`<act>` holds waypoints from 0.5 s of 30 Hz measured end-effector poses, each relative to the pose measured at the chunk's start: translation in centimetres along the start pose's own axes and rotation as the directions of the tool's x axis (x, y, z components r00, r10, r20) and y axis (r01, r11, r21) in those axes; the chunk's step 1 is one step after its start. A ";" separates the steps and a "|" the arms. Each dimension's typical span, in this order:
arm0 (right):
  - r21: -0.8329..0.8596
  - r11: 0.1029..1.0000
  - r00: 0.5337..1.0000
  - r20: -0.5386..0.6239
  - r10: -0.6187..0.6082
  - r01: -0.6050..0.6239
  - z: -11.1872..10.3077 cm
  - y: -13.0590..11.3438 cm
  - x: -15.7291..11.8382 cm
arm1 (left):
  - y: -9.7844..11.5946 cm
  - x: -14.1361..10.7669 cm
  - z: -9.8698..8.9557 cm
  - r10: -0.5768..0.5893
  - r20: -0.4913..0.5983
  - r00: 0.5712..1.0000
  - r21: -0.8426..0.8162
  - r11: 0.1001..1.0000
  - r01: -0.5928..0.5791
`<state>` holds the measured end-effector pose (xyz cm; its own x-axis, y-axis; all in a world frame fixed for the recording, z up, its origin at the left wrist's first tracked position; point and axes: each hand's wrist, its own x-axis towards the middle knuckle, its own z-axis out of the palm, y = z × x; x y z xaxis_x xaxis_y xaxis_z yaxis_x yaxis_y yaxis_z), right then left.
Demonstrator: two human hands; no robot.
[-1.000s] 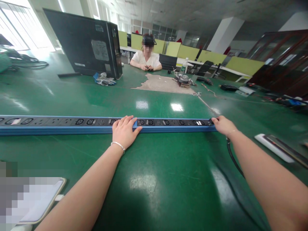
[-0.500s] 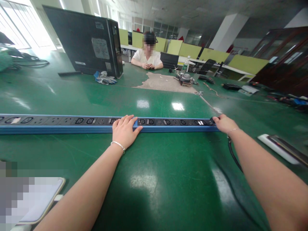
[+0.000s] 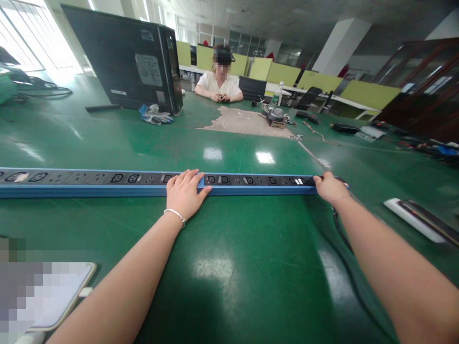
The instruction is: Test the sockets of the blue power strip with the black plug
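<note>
A long blue power strip point(image 3: 244, 191) with a row of black sockets lies across the green table. My left hand point(image 3: 184, 191) rests over its middle, fingers stretched across the top and thumb spread to the right along the near edge. Around the strip's right end, my right hand point(image 3: 332, 188) is closed, fingers curled over the top. A short piece of the dark end shows beyond the knuckles. Below that hand a black cable point(image 3: 340, 227) hangs and runs down toward the near edge, partly behind my forearm.
A phone point(image 3: 68, 296) lies at the near left, and a white-and-black bar point(image 3: 416, 220) at the right. Across the table stand a black computer case point(image 3: 122, 62), gloves point(image 3: 156, 114), a metal device point(image 3: 276, 117) and a bottle point(image 3: 276, 95). A person point(image 3: 219, 86) sits opposite.
My right hand has slid slightly left along the strip's end, uncovering a bit of it on the right. My left hand has stayed in place on the strip.
</note>
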<state>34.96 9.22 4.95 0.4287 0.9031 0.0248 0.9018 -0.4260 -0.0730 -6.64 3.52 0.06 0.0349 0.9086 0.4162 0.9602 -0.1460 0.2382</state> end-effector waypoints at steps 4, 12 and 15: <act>-0.041 0.999 0.999 -0.010 0.035 -0.036 0.2 0.2 0.5 | 0.0 0.0 0.0 -0.009 0.007 1.000 0.000 1.000 0.009; -0.036 0.997 0.997 -0.032 0.068 -0.069 0.4 -0.1 0.4 | -0.1 0.0 0.0 0.010 -0.009 1.000 0.001 1.000 -0.010; -0.044 0.997 0.998 -0.024 0.060 -0.061 0.3 -0.2 0.2 | 0.0 0.1 0.0 0.005 -0.005 1.000 -0.001 1.000 -0.005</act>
<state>34.85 9.52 4.64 0.4834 0.8743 0.0442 0.8754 -0.4825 -0.0301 -6.69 3.56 0.10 0.0384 0.9060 0.4216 0.9598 -0.1509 0.2367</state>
